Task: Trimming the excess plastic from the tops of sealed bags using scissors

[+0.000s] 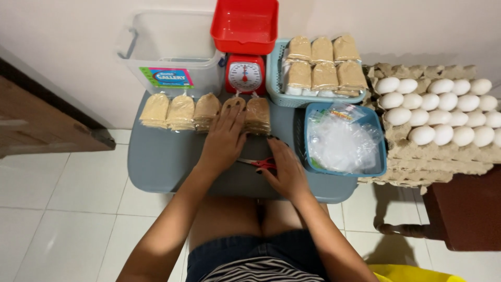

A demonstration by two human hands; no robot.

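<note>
My left hand (225,137) lies flat with spread fingers on a clear packet of tan powder (233,106), one of a row of such packets (180,111) along the back of a grey table (156,162). My right hand (284,169) rests palm down on the table, covering red-handled scissors (259,163), whose blade and handle show at its left. Whether the fingers grip them is unclear.
A red kitchen scale (245,74) with a red pan (245,25) stands at the back. A clear plastic tub (172,49) is at its left. A teal basket (277,78) holds filled packets; a blue basket (377,162) holds empty plastic bags. Stacked trays of white eggs (443,112) sit right.
</note>
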